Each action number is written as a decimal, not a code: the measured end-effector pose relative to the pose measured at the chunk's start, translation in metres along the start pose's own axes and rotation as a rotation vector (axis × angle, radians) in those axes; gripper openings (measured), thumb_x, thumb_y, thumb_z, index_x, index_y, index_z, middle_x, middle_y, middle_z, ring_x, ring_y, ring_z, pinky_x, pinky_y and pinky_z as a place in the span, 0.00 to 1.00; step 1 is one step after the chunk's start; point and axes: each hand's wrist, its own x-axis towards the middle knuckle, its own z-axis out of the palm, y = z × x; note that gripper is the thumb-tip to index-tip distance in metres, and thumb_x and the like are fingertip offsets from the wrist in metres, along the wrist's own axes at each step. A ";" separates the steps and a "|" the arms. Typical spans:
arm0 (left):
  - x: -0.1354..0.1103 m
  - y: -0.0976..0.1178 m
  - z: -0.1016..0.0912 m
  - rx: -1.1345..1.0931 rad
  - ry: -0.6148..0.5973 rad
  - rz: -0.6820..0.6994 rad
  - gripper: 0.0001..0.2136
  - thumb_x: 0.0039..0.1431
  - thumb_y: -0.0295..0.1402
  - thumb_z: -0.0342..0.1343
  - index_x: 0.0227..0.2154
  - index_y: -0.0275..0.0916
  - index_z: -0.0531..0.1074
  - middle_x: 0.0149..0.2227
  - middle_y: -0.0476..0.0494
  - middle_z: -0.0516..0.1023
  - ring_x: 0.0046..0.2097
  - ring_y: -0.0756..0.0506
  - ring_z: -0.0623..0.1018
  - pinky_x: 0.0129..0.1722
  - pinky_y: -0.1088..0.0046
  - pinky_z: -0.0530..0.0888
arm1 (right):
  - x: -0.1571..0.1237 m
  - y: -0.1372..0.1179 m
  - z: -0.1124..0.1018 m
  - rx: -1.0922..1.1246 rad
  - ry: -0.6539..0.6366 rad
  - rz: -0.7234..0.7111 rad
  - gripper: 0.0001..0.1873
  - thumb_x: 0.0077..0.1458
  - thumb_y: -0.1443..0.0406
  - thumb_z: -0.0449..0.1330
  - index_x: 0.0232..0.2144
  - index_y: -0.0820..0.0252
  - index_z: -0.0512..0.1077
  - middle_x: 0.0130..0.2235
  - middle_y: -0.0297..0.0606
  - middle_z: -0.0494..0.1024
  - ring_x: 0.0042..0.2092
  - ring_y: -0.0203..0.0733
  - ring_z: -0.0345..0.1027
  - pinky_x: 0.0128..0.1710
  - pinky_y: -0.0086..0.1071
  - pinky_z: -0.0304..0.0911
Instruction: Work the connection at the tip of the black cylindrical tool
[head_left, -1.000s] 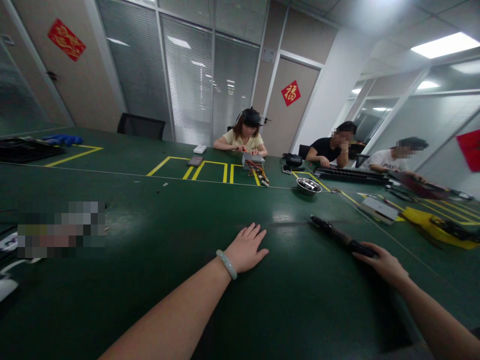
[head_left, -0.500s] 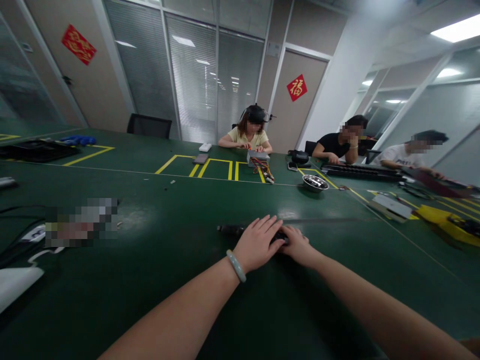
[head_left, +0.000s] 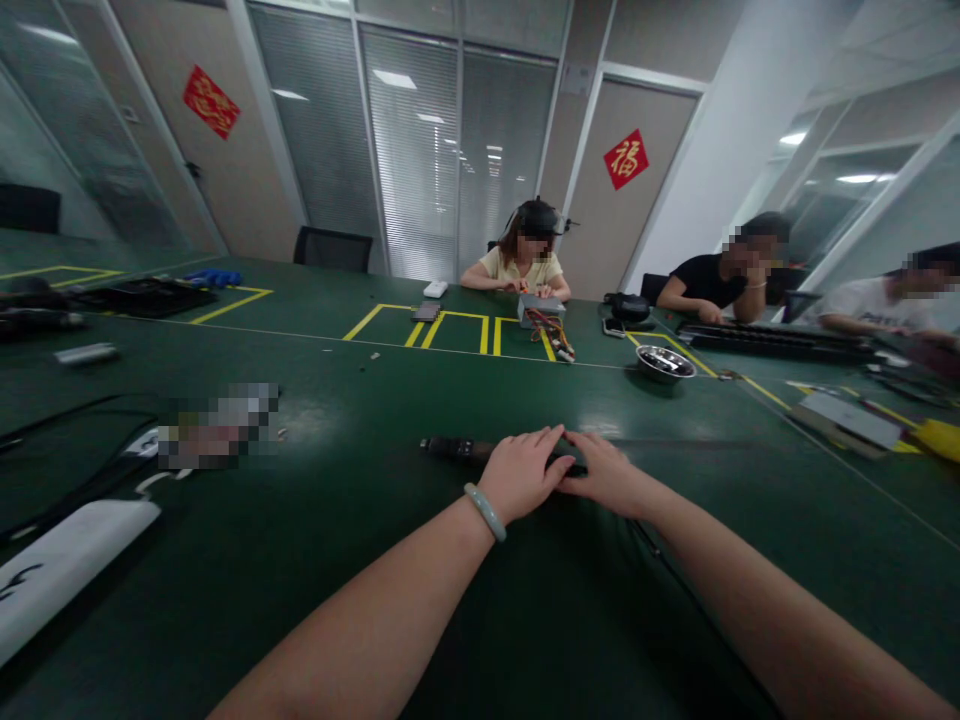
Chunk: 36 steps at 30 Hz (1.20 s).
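Observation:
A black electric screwdriver (head_left: 457, 449) with a cable (head_left: 686, 590) lies sideways over the green table, its narrow tip pointing left. My left hand (head_left: 525, 465), with a pale green bangle on its wrist, curls over the middle of the tool. At the tool's right end my right hand (head_left: 600, 470) grips it, thumb and fingers bent around. The two hands touch or nearly touch at the fingertips. Most of the tool's rear half is hidden under them. The cable trails from beneath the right wrist toward the near edge.
On the left lie a white power strip (head_left: 82, 560), dark cables and a blurred-out object (head_left: 217, 428). A metal bowl (head_left: 665, 364) stands at the right, with a white box (head_left: 844, 422) beyond it. Across the table (head_left: 337, 600) several people sit, one behind a grey power supply (head_left: 541, 308).
The view has swung left, so things appear further right. My hands stay on the screwdriver; my right fingers have shifted slightly, and the cable has come into view.

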 end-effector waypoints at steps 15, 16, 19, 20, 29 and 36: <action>0.002 0.002 0.003 0.016 -0.101 0.156 0.14 0.61 0.38 0.51 0.49 0.46 0.67 0.46 0.47 0.73 0.48 0.44 0.71 0.46 0.65 0.66 | -0.067 0.027 0.005 0.273 -0.537 0.251 0.19 0.52 0.52 0.57 0.40 0.57 0.64 0.29 0.37 0.76 0.21 0.39 0.69 0.17 0.28 0.58; 0.002 0.002 0.002 0.024 -0.107 0.149 0.13 0.61 0.38 0.50 0.48 0.46 0.67 0.45 0.46 0.72 0.48 0.44 0.71 0.46 0.65 0.66 | -0.063 0.024 0.007 0.301 -0.557 0.255 0.17 0.53 0.52 0.55 0.39 0.57 0.65 0.28 0.37 0.76 0.21 0.38 0.69 0.17 0.27 0.58; 0.003 0.003 -0.001 0.040 -0.124 0.119 0.12 0.60 0.37 0.50 0.46 0.46 0.69 0.44 0.46 0.73 0.47 0.43 0.71 0.45 0.65 0.67 | -0.049 0.018 0.004 0.300 -0.573 0.213 0.17 0.55 0.51 0.53 0.33 0.59 0.69 0.24 0.36 0.74 0.20 0.37 0.66 0.18 0.27 0.56; 0.003 0.003 -0.002 0.036 -0.124 0.109 0.12 0.59 0.38 0.51 0.45 0.46 0.69 0.43 0.47 0.73 0.46 0.43 0.71 0.44 0.65 0.67 | -0.044 0.017 0.003 0.284 -0.564 0.179 0.18 0.55 0.51 0.53 0.30 0.60 0.70 0.21 0.35 0.73 0.20 0.36 0.65 0.19 0.27 0.56; 0.004 0.007 0.002 0.027 -0.086 0.037 0.09 0.54 0.35 0.54 0.39 0.43 0.70 0.40 0.45 0.72 0.43 0.42 0.70 0.43 0.64 0.67 | -0.031 0.040 -0.003 0.617 -0.532 0.026 0.22 0.54 0.48 0.55 0.33 0.61 0.74 0.23 0.31 0.69 0.21 0.28 0.58 0.19 0.23 0.50; 0.005 0.011 0.009 0.055 -0.095 0.076 0.08 0.59 0.35 0.53 0.41 0.41 0.68 0.41 0.45 0.71 0.46 0.43 0.71 0.47 0.65 0.66 | -0.029 0.043 0.014 0.926 -0.195 0.045 0.21 0.52 0.49 0.58 0.32 0.63 0.70 0.32 0.36 0.75 0.24 0.29 0.62 0.21 0.23 0.54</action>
